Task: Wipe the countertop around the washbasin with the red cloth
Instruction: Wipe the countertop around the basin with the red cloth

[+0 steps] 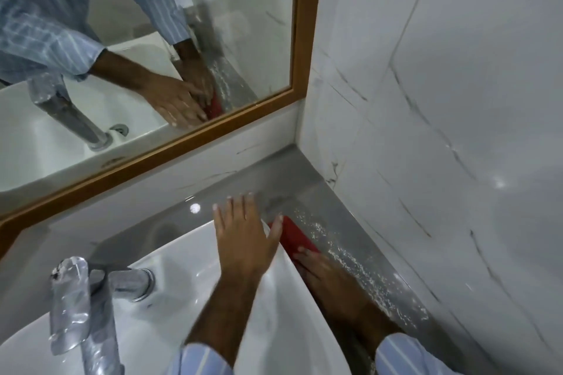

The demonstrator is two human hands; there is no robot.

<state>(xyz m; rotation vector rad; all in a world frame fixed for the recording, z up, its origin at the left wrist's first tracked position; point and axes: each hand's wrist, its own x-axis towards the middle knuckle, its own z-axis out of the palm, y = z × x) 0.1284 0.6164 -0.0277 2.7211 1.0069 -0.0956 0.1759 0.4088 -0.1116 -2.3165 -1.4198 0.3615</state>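
The red cloth (295, 237) lies on the grey countertop (344, 240) in the narrow strip between the white washbasin (189, 256) and the right wall. My right hand (316, 268) presses on the cloth's near end, partly hidden below the basin's rim. My left hand (243, 234) rests flat, fingers spread, on the basin's rear right rim, its thumb touching the cloth's far end. White specks and droplets cover the countertop to the right of the cloth.
A chrome tap (91, 298) wrapped in clear plastic stands at the basin's left rear. A wood-framed mirror (298, 39) hangs above the back ledge and reflects both hands. White marbled tiles (441, 131) form the wall close on the right.
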